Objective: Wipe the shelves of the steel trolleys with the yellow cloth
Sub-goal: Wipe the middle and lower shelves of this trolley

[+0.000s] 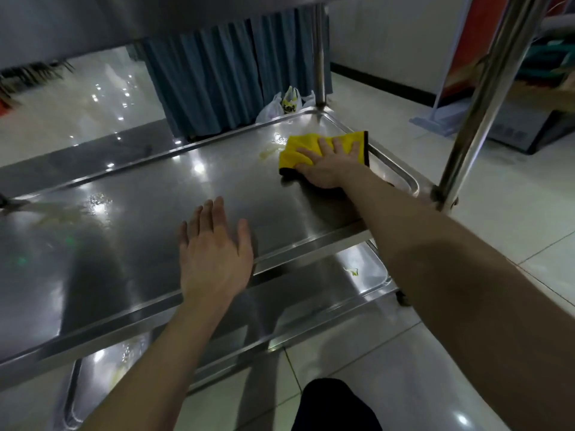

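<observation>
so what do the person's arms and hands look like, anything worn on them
Both hands, left and right, are bare: no gloves, rings, or watch show. Both forearms are uncovered as far as the view reaches, with no sleeve in sight. Each hand shows four fingers and a thumb.

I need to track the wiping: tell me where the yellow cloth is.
In the head view, the yellow cloth lies flat under the right hand at the far right corner of the middle shelf, beside a yellowish smear.
</observation>
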{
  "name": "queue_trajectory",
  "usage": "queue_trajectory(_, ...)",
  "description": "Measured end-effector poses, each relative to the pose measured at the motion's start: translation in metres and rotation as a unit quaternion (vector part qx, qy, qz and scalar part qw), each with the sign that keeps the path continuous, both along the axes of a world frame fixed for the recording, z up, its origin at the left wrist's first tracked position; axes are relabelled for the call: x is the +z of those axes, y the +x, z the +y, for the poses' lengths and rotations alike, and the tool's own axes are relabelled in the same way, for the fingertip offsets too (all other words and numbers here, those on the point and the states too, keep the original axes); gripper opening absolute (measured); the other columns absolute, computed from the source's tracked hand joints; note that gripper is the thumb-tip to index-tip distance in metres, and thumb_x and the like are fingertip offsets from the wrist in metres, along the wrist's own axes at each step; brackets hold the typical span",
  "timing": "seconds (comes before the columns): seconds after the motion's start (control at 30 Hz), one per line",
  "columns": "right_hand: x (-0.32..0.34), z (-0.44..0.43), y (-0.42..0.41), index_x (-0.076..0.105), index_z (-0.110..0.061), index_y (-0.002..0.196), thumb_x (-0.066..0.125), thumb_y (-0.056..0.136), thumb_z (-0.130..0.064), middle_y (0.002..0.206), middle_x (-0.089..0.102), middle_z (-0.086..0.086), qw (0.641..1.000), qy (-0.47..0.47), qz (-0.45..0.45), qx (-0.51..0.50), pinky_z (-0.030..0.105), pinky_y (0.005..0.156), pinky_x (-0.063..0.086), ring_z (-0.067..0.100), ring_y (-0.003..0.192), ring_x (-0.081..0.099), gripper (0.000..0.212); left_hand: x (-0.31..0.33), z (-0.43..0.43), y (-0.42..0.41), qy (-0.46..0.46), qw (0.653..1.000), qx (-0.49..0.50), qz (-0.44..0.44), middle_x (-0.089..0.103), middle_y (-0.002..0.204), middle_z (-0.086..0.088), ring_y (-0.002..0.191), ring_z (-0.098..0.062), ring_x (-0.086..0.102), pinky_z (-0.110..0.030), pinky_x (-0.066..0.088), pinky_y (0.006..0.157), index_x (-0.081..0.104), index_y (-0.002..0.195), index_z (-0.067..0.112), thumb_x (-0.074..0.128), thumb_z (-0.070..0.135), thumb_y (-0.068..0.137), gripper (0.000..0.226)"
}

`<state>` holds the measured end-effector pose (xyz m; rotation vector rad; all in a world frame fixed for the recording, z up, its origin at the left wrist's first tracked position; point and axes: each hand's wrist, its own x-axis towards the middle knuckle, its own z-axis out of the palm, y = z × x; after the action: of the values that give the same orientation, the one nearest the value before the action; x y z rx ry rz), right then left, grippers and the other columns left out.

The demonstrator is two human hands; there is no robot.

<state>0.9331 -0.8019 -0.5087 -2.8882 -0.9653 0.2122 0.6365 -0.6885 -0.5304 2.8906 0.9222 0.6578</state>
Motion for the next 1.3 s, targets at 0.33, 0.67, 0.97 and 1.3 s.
queue_trajectory(0.33,-0.003,-0.118,-0.109,0.009,-0.06,0.164,0.019,0.106,-0.072,0.178,-0.004,-0.018,0.988,0.023,0.013,0.15,0.056,0.131,-0.007,0.015,0.165,-0.007,0.059,0.004,-0.002,-0.002,-0.032,0.999,0.018,-0.021,0.044,0.166,-0.023,0.153,-0.043,0.041,-0.059,0.025,0.13,0.036,0.165,0.006,0.026,0.049,0.102,0.076)
queue_trajectory(0.67,-0.006,-0.099,0.011,-0.002,-0.066,0.159,0.009,0.093,-0.087,0.178,-0.012,-0.01,1.0,-0.005,0.016,-0.008,0.065,0.126,-0.014,0.023,0.165,-0.013,0.07,0.001,-0.01,0.001,-0.017,1.0,0.003,-0.013,0.042,0.169,-0.02,0.157,-0.039,0.038,-0.057,0.023,0.132,0.03,0.168,0.008,0.018,0.053,0.107,0.076)
queue_trajectory(0.97,-0.009,0.043,-0.086,0.001,-0.061,0.163,0.011,0.096,-0.083,0.179,-0.01,-0.007,0.989,0.007,-0.005,0.145,0.066,0.126,-0.01,0.026,0.165,-0.01,0.071,0.01,-0.01,0.007,0.002,0.997,0.012,-0.082,0.049,0.163,-0.019,0.151,-0.037,0.045,-0.056,0.027,0.13,0.035,0.164,0.005,0.026,0.049,0.109,0.071)
queue_trajectory(1.3,-0.004,-0.027,-0.136,0.008,-0.06,0.163,0.022,0.107,-0.07,0.177,-0.008,-0.018,0.974,0.024,0.008,0.226,0.056,0.13,-0.008,0.013,0.164,-0.01,0.059,0.036,0.065,-0.084,-0.072,0.987,-0.045,-0.138,0.062,0.148,-0.018,0.139,-0.04,0.056,-0.05,0.042,0.121,0.063,0.142,0.007,0.042,0.04,0.102,0.056)
